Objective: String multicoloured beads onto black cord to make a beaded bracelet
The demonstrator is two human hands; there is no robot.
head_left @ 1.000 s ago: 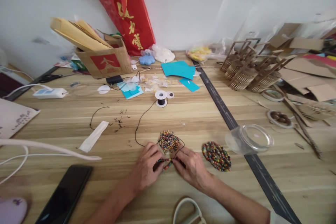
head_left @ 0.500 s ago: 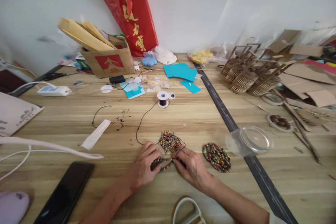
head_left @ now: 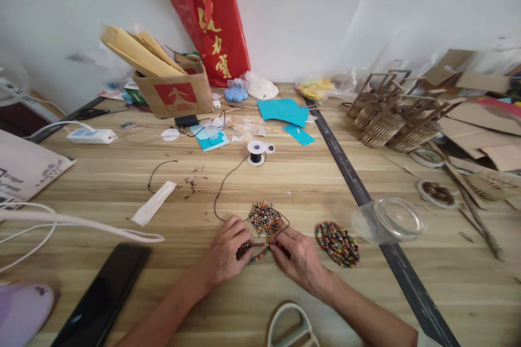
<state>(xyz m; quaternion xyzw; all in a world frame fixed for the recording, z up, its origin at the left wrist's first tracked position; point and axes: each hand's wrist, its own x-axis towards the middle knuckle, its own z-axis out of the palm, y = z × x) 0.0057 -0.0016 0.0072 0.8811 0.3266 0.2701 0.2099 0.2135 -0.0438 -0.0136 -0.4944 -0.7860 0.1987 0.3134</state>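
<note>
A short loop of beads (head_left: 259, 254), strung on black cord, stretches between my two hands low in the middle of the view. My left hand (head_left: 228, 246) is closed on the loop's left side. Thumb and fingers of my right hand (head_left: 299, 255) pinch the cord at the loop's right end. From there the black cord (head_left: 217, 203) arcs over a pile of loose multicoloured beads (head_left: 265, 217) and runs on to a white spool (head_left: 256, 154). Right of my right hand lies a coiled bead string (head_left: 337, 244).
Scissor handles (head_left: 290, 325) lie at the near edge. A black phone (head_left: 103, 295) and a white paper strip (head_left: 153, 204) are on the left. To the right lies a clear plastic jar (head_left: 388, 220). Small woven baskets (head_left: 380, 124) and a cardboard box (head_left: 175, 92) stand farther back.
The whole view has shifted slightly, so things appear a little farther right. Both hands keep their hold on the bead loop and cord, with hardly any movement.
</note>
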